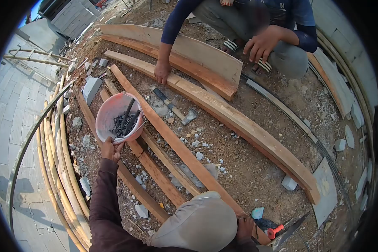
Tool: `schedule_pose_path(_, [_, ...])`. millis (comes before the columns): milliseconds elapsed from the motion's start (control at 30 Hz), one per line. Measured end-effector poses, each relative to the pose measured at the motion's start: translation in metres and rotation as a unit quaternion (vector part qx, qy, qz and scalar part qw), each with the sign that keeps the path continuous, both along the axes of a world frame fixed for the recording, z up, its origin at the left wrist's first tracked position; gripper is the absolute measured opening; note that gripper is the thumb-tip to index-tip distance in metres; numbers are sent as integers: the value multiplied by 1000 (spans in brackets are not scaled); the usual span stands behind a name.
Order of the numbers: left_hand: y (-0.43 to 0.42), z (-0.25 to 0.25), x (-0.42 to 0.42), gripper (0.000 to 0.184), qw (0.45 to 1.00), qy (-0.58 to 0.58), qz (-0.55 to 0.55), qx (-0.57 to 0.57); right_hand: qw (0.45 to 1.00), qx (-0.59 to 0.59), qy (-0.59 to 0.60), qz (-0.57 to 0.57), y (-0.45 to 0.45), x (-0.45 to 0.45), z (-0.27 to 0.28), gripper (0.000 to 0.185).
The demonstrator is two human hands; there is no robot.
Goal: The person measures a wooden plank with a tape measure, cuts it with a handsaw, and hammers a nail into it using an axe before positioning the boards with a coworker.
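My left hand [112,149] is closed on the rim of a pinkish-white plastic bucket [105,117], which tilts toward me. Inside the bucket lie many nails [121,126] and two dark rods or handles. By my knee, my right hand [245,227] rests on a long wooden plank [172,149], its fingers lying over the wood and partly hidden. Close to that hand are a saw blade [293,232], a red-orange object [275,231] and a light-blue piece [257,213]. A hammer [176,107] with a dark grip lies on the dirt beyond the plank.
Opposite me a person squats, one hand [162,71] on a long timber beam [239,119]. Behind it stands a board on another beam [197,69]. Bamboo poles [59,155] lie left, beside a block wall [12,138]. More planks [159,172] and stone rubble surround my legs.
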State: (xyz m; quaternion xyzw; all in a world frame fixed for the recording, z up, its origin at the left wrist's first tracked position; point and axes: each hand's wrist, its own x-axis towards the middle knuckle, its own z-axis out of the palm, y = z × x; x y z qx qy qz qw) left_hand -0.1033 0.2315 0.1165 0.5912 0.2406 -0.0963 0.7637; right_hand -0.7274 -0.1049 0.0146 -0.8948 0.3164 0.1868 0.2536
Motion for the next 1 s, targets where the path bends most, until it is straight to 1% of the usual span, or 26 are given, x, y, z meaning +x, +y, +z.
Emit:
schedule_pose_path(133, [-55, 48, -95, 25, 992, 15, -125, 13, 999, 14, -32, -18, 1, 4, 4, 60])
schedule_pose_path(167, [-70, 54, -114, 25, 988, 20, -156, 8, 999, 24, -39, -27, 2, 1, -1, 60])
schedule_pose_path(200, [-83, 55, -132, 26, 986, 35, -164, 5, 998, 29, -47, -40, 0, 0, -2, 60])
schedule_pose_path(300, [-117, 48, -173, 27, 975, 78, -206, 0, 995, 55, -54, -70, -3, 10, 14, 59])
schedule_pose_path(367, [-132, 34, -193, 26, 967, 105, -231, 4, 995, 39, -70, -68, -4, 14, 18, 57])
schedule_pose_path(400, [-130, 19, -196, 28, 955, 139, -261, 36, 994, 37, -65, -73, -4, 15, 20, 56])
schedule_pose_path(433, [-127, 8, -203, 29, 949, 146, -274, 44, 994, 37, -61, -77, -1, 13, 20, 56])
schedule_pose_path(467, [-131, 6, -211, 29, 945, 153, -286, 52, 997, 21, -51, -50, -2, 11, 16, 54])
schedule_pose_path(500, [-133, 6, -216, 29, 940, 158, -296, 62, 997, 15, -44, -54, -1, 9, 14, 54])
schedule_pose_path(533, [-129, 11, -220, 37, 910, 111, -375, 138, 998, 10, -38, -57, 1, 7, 12, 53])
schedule_pose_path(633, [-131, 17, -214, 42, 915, 65, -374, 137, 999, 9, -22, -49, 4, 0, 1, 53])
schedule_pose_path(667, [-132, 17, -208, 52, 898, -28, -408, 164, 999, 15, -28, -44, 1, 2, 4, 53])
schedule_pose_path(700, [-129, 6, -203, 55, 865, -135, -400, 271, 998, 21, -33, -40, -2, 5, 8, 54])
schedule_pose_path(733, [-124, -11, -199, 58, 812, -237, -382, 372, 999, 23, -21, -45, -3, 7, 9, 54])
schedule_pose_path(767, [-121, -22, -196, 62, 739, -334, -357, 464, 998, 26, -7, -50, -2, 9, 11, 54])
schedule_pose_path(800, [-131, -7, -194, 58, 699, -382, -347, 495, 998, 29, 6, -55, -1, 10, 13, 54])
schedule_pose_path(833, [-153, 27, -192, 55, 655, -430, -336, 523, 997, 34, -8, -65, -1, 11, 15, 55])
schedule_pose_path(867, [-170, 49, -184, 51, 607, -477, -323, 547, 996, 38, -23, -75, -1, 13, 17, 55])
schedule_pose_path(900, [-177, 54, -174, 44, 600, -454, -410, 515, 995, 41, -37, -86, -1, 14, 18, 56])
schedule_pose_path(967, [-188, 54, -154, 29, 570, -397, -574, 434, 997, 32, -16, -65, -2, 14, 18, 57])
schedule_pose_path(1000, [-198, 49, -147, 12, 501, -414, -623, 436, 998, 25, -7, -50, -3, 14, 18, 57])
